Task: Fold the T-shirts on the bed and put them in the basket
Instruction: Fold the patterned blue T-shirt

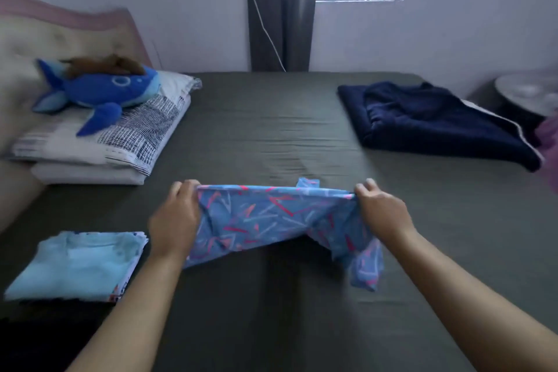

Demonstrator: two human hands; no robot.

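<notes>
Both the left hand (173,220) and right hand (380,208) pinch the blue pink-flecked cotton T-shirt (271,220) by its top edge, stretched crosswise between them, body hanging toward the grey bed (271,130).

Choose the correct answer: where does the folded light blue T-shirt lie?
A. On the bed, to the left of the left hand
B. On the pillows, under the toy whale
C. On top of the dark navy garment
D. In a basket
A: the folded light blue T-shirt lies flat on the bed, left of the left hand, which holds the patterned shirt.
</notes>
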